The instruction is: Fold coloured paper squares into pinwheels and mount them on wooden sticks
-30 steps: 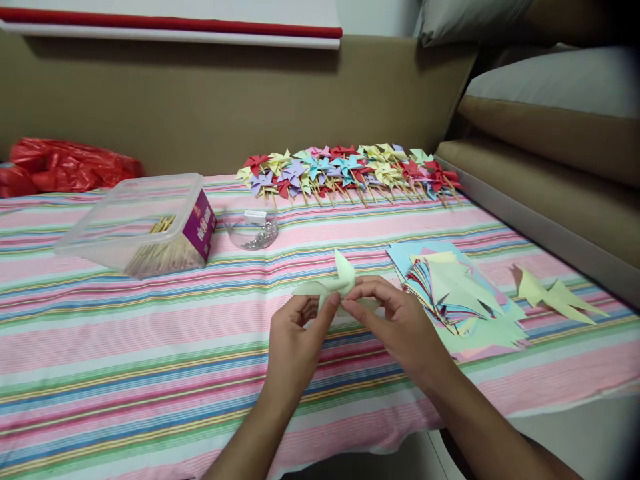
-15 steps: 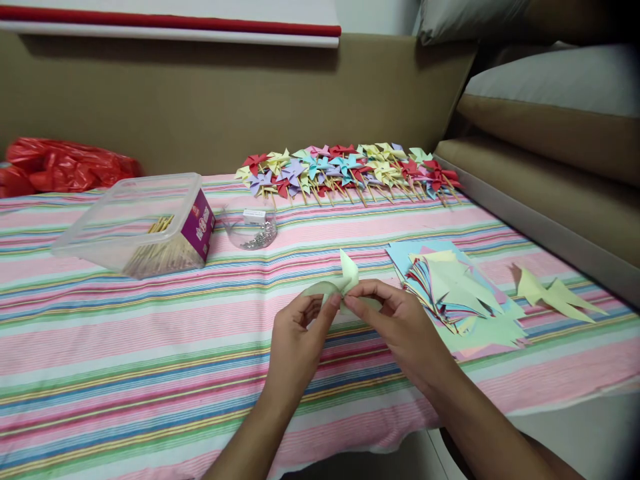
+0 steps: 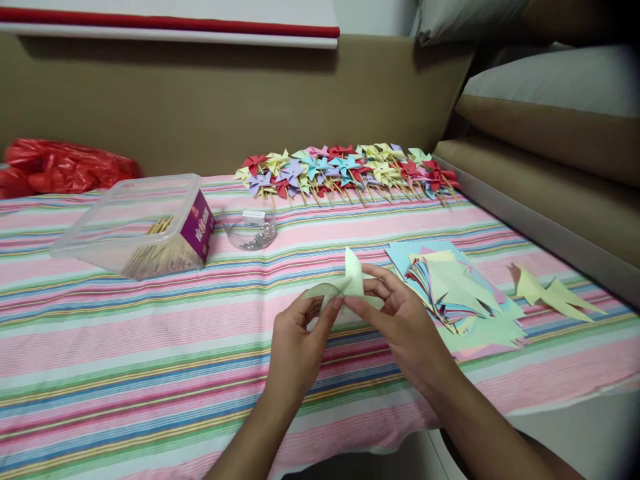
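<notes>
A pale green cut paper square (image 3: 345,283), partly folded into a pinwheel, is held between both hands above the striped cloth (image 3: 150,347). My left hand (image 3: 295,340) pinches its centre with thumb and forefinger. My right hand (image 3: 400,323) pinches the same centre from the right, other fingers spread behind the paper. One flap stands upright, another curls to the left. A stack of cut coloured paper squares (image 3: 450,290) lies just right of my right hand.
A row of finished paper pinwheels on sticks (image 3: 345,170) lies at the back. A clear box of wooden sticks (image 3: 145,227) and a small clear dish of pins (image 3: 250,227) sit left. A loose yellow-green cut paper (image 3: 555,297) lies right. A red plastic bag (image 3: 60,167) is at far left.
The upright flap has risen and shifted slightly right. My right-hand fingers have spread out behind the paper. Both hands stay pinched at the paper's centre.
</notes>
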{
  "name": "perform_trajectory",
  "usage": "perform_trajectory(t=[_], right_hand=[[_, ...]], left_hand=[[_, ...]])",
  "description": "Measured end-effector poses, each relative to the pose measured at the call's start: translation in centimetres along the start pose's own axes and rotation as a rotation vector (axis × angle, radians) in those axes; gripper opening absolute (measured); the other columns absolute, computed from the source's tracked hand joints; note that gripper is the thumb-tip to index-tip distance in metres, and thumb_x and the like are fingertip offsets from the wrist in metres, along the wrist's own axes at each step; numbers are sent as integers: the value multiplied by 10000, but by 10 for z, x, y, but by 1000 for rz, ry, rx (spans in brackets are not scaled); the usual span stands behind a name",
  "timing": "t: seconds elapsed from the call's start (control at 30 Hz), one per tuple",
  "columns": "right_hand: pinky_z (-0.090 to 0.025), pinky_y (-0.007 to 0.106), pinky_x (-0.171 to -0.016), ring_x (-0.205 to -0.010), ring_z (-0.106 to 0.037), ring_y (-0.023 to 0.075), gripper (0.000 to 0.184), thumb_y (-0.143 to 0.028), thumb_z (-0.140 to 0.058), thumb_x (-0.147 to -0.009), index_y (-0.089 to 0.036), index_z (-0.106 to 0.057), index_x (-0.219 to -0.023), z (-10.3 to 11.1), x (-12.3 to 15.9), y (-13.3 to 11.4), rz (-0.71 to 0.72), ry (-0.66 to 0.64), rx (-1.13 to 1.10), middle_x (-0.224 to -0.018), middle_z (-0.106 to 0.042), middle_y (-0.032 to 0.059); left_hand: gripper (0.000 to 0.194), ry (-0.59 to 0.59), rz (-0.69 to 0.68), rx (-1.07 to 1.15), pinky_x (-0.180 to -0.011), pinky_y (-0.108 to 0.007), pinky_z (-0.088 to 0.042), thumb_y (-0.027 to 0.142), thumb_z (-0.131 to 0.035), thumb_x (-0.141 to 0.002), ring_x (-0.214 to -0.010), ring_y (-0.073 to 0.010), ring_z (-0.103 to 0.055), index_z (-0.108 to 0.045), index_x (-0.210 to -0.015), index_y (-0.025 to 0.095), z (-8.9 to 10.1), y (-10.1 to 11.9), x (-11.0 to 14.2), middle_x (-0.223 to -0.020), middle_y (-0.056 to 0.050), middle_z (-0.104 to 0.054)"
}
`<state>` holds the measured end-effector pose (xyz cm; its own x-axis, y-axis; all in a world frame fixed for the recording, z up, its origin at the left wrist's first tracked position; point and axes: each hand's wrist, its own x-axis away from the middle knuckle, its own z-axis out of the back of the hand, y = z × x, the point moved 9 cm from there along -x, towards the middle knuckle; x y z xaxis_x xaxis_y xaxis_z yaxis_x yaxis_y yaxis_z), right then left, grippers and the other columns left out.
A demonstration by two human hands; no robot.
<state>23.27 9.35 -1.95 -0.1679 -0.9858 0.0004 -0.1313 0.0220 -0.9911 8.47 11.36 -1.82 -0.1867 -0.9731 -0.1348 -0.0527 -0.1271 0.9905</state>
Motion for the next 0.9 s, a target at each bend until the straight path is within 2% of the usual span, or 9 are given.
perform_trajectory(t=[0.17,0.33,0.53,0.67,0.77,0.83,0.9], right_hand=[[-496,364,-958,-1086,-662,234,242,-351,-771,-839,-273,-753,-1068,-4,0,-3,-3,-61,10,-1123,-752,23],[-492,360,-946,-1026,-676,224,193,-367,-763,-849,-267,-762,-1014,-5,0,-1,-8,-70,17,-1033,-764,14],[-495,351,-952,-1054,-679,223,189,-358,-742,-870,-267,-756,-1035,-9,0,1,-2,-107,0,-1038,-760,12],[-505,319,-891,-996,-675,203,169,-343,-743,-872,-260,-745,-1019,-8,0,1,36,-87,50,-986,-744,2],[-499,287,-789,-891,-649,172,89,-309,-729,-883,-258,-726,-956,-3,2,-8,161,-27,177,-913,-700,-10],[-493,287,-782,-889,-634,166,34,-242,-698,-900,-256,-707,-930,-3,6,-24,341,-5,276,-914,-667,-8],[-495,297,-822,-933,-634,168,127,-142,-658,-903,-254,-694,-950,-7,14,-42,545,-18,366,-944,-658,0]], left_hand=[[120,-31,-44,-32,-709,-232,-490,317,-670,-923,-820,-148,-661,-733,-934,215,-1,2,-1,-847,0,-724],[128,-58,-101,-128,-747,-247,-495,307,-634,-948,-832,-148,-649,-720,-989,221,-1,6,0,-882,-2,-718],[145,-52,-257,-354,-718,-220,-489,221,-600,-964,-838,-126,-672,-704,-1061,247,0,21,2,-931,11,-740],[163,-48,-334,-402,-745,-220,-504,175,-575,-968,-894,-131,-692,-686,-1064,248,1,28,3,-983,8,-745],[170,-47,-383,-404,-753,-223,-516,135,-578,-954,-898,-133,-697,-678,-1043,239,3,32,3,-969,7,-739],[207,-64,-428,-402,-776,-230,-523,98,-592,-934,-920,-137,-700,-675,-1060,240,5,37,4,-991,2,-741],[255,-99,-494,-395,-838,-258,-528,64,-602,-915,-991,-157,-692,-674,-1084,240,6,44,5,-1052,-14,-743]])
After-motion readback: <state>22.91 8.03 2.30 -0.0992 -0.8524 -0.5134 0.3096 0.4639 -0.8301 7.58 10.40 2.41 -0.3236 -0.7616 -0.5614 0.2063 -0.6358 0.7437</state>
